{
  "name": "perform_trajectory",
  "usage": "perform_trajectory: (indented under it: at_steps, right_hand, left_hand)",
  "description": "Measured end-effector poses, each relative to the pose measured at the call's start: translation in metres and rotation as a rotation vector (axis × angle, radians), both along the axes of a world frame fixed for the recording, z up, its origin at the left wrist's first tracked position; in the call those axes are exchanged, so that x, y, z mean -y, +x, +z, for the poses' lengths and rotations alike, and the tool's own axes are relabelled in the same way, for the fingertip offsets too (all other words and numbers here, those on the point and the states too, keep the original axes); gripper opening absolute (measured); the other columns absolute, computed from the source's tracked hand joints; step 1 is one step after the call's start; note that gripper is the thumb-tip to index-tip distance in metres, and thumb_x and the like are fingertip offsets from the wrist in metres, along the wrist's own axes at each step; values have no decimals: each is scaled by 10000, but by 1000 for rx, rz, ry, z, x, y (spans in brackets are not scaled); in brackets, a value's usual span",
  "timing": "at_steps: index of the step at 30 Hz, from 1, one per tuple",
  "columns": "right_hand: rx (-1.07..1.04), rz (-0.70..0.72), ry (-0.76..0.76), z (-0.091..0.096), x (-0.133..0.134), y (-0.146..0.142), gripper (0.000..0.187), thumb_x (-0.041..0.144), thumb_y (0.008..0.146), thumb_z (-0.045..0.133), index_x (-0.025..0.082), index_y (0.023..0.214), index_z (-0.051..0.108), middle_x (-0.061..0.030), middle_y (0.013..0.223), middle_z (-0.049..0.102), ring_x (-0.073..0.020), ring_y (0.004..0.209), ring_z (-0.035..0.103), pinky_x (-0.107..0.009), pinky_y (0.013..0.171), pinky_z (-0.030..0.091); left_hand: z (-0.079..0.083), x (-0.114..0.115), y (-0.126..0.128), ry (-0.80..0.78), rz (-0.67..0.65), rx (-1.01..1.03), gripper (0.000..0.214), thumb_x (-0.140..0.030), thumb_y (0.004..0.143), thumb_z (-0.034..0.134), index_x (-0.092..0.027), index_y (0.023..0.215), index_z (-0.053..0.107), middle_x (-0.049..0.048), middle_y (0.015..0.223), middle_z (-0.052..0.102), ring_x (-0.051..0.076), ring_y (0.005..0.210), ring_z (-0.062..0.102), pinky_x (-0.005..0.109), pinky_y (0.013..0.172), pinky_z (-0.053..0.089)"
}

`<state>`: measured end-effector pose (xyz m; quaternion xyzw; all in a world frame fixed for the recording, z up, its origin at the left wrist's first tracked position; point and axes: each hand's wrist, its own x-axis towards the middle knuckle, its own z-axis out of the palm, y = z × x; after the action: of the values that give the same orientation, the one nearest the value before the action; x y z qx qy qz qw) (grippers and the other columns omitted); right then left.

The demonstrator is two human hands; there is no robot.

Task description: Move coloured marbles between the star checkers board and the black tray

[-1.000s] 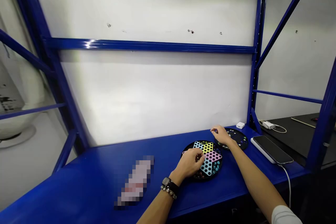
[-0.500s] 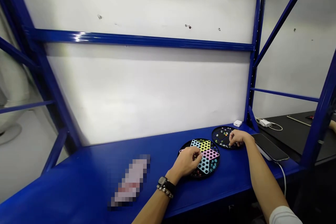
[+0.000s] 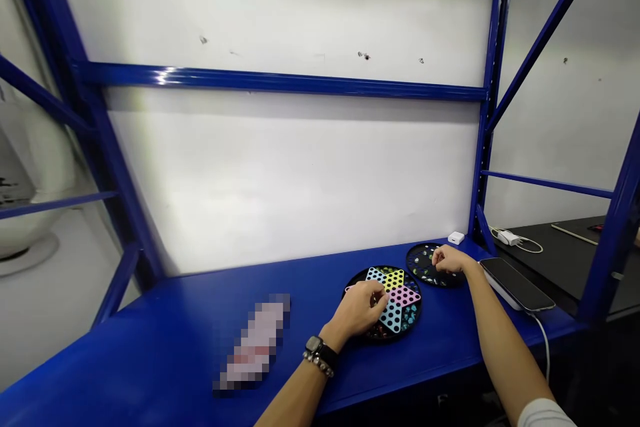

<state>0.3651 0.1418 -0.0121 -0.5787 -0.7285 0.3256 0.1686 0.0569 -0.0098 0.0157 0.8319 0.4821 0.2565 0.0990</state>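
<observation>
A round black Chinese checkers board (image 3: pixel 400 297) with a coloured star of holes lies on the blue shelf (image 3: pixel 175 340). My left hand (image 3: pixel 361 310) rests on its left edge, fingers curled and pinched over the star; what they hold is hidden. Behind it to the right lies a round black tray (image 3: pixel 420 261) with several small coloured marbles. My right hand (image 3: pixel 449 259) is in that tray, fingers bent down and pinched among the marbles.
A phone (image 3: pixel 517 283) on a white block with a cable lies at the shelf's right end. A small white box (image 3: pixel 455 238) sits by the wall. A blurred pinkish object (image 3: pixel 255 343) lies to the left. Blue rack posts and beams frame the shelf.
My right hand moved from the tray's left rim to the right over the marbles and stays pinched there. My left hand has stayed on the board.
</observation>
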Motion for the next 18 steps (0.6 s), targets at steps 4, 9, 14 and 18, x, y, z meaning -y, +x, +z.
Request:
perform_trajectory:
  at_steps: [4, 9, 14, 18]
  right_hand:
    - [72, 55, 41, 3, 5, -12, 74, 235, 712, 692, 164, 721, 673, 1, 688, 659, -103, 587, 557, -188, 528, 396]
    - [199, 86, 121, 16, 21, -40, 312, 400, 810, 633, 180, 590, 619, -24, 633, 640, -141, 593, 574, -238, 539, 376]
    - [390, 23, 179, 20, 37, -59, 240, 412, 797, 653, 213, 664, 658, -68, 795, 715, -228, 760, 670, -300, 669, 442]
    - [518, -18, 312, 7, 51, -72, 226, 366, 870, 577, 199, 964, 697, -151, 1029, 726, -314, 968, 681, -382, 787, 464]
  left_hand:
    - [0, 1, 0, 3, -1, 4, 274, -326, 907, 483, -197, 678, 561, 7, 726, 635, 135, 665, 528, 256, 632, 360]
    - [1, 1, 1, -8, 4, -11, 281, -321, 907, 479, -195, 671, 564, 7, 723, 629, 134, 657, 517, 260, 627, 355]
    - [-3, -1, 0, 12, -2, -9, 266, -306, 892, 492, -196, 654, 537, -2, 712, 622, 128, 646, 504, 254, 630, 350]
    - [-3, 0, -1, 19, -1, -12, 264, -304, 890, 486, -197, 656, 542, -2, 709, 623, 128, 647, 505, 253, 635, 351]
